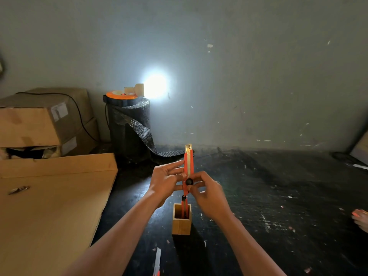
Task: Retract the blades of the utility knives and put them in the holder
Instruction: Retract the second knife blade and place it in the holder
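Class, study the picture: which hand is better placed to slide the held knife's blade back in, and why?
The right hand: its thumb and fingers sit on the black slider knob of the orange utility knife, whose blade tip protrudes. The left hand only steadies the body.

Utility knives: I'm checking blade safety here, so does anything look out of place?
Yes. A third utility knife lies loose on the dark table near the front edge, blade extended. The held knife also shows blade at its tip. One knife already stands in the wooden holder.
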### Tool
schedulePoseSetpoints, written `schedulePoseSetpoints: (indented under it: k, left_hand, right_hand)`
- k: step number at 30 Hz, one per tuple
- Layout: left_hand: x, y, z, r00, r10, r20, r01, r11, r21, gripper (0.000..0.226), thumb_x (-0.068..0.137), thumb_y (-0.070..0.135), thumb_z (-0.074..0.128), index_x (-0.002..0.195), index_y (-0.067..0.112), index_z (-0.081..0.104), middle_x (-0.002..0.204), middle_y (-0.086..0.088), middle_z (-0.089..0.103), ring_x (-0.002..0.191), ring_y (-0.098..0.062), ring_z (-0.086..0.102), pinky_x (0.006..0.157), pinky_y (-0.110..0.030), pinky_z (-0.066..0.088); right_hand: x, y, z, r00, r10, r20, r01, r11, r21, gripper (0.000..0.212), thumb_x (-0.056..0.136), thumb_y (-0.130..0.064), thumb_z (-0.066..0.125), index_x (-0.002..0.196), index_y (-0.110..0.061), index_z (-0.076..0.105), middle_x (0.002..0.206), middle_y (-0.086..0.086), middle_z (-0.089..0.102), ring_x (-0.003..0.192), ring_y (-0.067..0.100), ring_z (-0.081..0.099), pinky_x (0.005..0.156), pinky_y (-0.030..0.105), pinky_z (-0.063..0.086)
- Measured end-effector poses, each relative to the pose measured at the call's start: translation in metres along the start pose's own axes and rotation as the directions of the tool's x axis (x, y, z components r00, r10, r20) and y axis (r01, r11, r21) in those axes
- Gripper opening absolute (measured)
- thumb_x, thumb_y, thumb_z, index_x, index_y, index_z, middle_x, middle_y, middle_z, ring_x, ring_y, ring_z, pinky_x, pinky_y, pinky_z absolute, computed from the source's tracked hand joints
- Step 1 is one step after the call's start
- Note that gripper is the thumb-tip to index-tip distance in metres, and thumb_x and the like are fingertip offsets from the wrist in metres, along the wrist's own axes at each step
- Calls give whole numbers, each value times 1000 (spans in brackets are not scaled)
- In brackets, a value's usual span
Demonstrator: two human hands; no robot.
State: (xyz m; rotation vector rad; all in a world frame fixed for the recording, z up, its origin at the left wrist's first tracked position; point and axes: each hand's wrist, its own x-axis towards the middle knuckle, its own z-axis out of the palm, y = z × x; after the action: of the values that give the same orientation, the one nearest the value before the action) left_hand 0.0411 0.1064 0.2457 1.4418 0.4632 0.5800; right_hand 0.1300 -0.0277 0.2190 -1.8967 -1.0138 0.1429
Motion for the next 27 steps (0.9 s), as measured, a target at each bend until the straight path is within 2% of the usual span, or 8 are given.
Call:
schedulePoseSetpoints:
  k: [6, 11, 13, 15, 18, 20, 24, 27]
  left_hand:
    - [3, -8, -1, 1000, -2, 13, 3, 1000, -21, 47, 90, -16, 63, 129, 9, 68, 93, 2, 83, 85, -22, 81, 62, -35, 65]
    - [6, -17, -7, 1000, 3, 22, -2, 1000, -31, 47, 90, -16, 62, 127, 13, 68, 92, -1, 83, 84, -23, 81, 60, -33, 64]
    - [7, -23, -8, 999, -10, 34, 11, 999, -42, 46, 90, -15, 63, 126, 14, 68, 94, -4, 83, 83, -24, 81, 60, -32, 63]
    - [9, -33, -8, 998, -32, 49, 35, 998, -56, 47, 90, -16, 63, 126, 14, 68, 98, -9, 82, 86, -27, 81, 61, -34, 64]
    - [14, -50, -10, 997, -61, 45, 64, 995, -74, 47, 89, -15, 64, 126, 14, 68, 102, -12, 81, 89, -30, 80, 64, -36, 64]
    - [17, -61, -10, 996, -77, 36, 79, 994, -72, 46, 89, -15, 64, 125, 12, 68, 102, -13, 81, 89, -30, 80, 65, -35, 65]
    - [28, -93, -17, 987, -144, -72, 147, 988, 43, 40, 90, -17, 61, 123, 2, 68, 93, -7, 80, 76, -14, 80, 60, -23, 62]
    - [35, -124, -25, 976, -161, -147, 193, 951, 241, 40, 87, -5, 72, 125, 7, 70, 105, -7, 77, 92, -16, 78, 74, -29, 65]
  right_hand:
    - [4, 7, 10, 997, 27, -77, -24, 999, 41, 20, 89, -29, 77, 99, -26, 60, 96, -13, 71, 87, -2, 67, 63, 9, 50]
    - [13, 14, 13, 995, 82, -62, -73, 989, 127, 19, 91, -36, 73, 102, -25, 62, 96, -11, 73, 92, 5, 71, 77, 21, 59]
    - [19, 16, 12, 994, 96, -53, -86, 982, 167, 19, 94, -33, 71, 109, -30, 58, 97, -15, 71, 92, 3, 70, 82, 27, 61]
    - [28, 18, 12, 994, 100, -36, -92, 981, 173, 28, 95, -29, 70, 120, -31, 58, 102, -15, 72, 91, -1, 69, 82, 26, 60]
    - [40, 27, 16, 995, 101, -7, -99, 981, 167, 40, 96, -20, 70, 132, -30, 57, 101, -8, 76, 86, 1, 73, 75, 20, 60]
    - [45, 37, 20, 997, 82, 9, -82, 983, 164, 40, 96, -16, 70, 133, -26, 58, 97, -4, 77, 84, 5, 76, 74, 24, 63]
    - [51, 59, 30, 992, 113, 50, -120, 977, 178, 31, 95, -8, 69, 124, -17, 63, 90, 6, 76, 76, 14, 77, 68, 30, 64]
    - [55, 74, 39, 984, 162, 78, -172, 975, 143, 23, 94, -12, 71, 116, -15, 63, 91, 8, 75, 75, 15, 76, 62, 25, 62]
